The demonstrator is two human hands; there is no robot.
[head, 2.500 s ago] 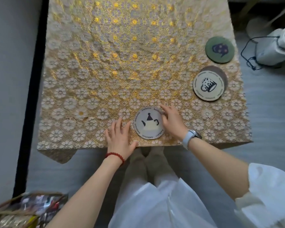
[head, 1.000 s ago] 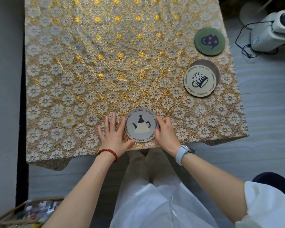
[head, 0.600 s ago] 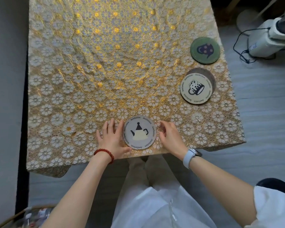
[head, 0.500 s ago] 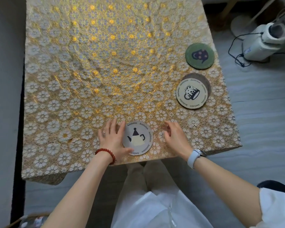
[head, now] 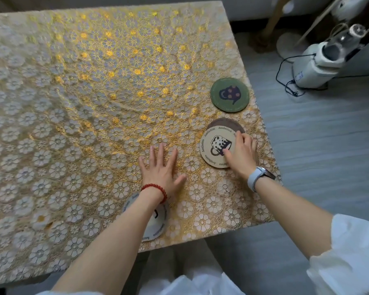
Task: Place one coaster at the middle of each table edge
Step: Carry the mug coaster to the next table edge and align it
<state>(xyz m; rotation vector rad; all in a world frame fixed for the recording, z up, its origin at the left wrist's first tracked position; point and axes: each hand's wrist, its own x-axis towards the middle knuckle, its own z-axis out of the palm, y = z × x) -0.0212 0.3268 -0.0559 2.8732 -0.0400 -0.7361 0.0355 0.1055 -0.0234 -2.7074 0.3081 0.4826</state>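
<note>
the right hand (head: 241, 155) lies on the mug coaster (head: 216, 145) at 3 o'clock on the counter (head: 94, 92), grip pressing, not clenched; the left hand (head: 160, 167) rests flat, released. that coaster overlaps a brown coaster (head: 224, 122), so sliding may drag both. the teapot coaster (head: 158, 224) sits at 6 o'clock under the left forearm, which could nudge it.

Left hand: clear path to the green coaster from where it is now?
Probably yes. The left hand lies flat and empty on the tablecloth, and only bare cloth lies between it and the green coaster. The right hand, on the mug coaster, sits beside that line.
</note>
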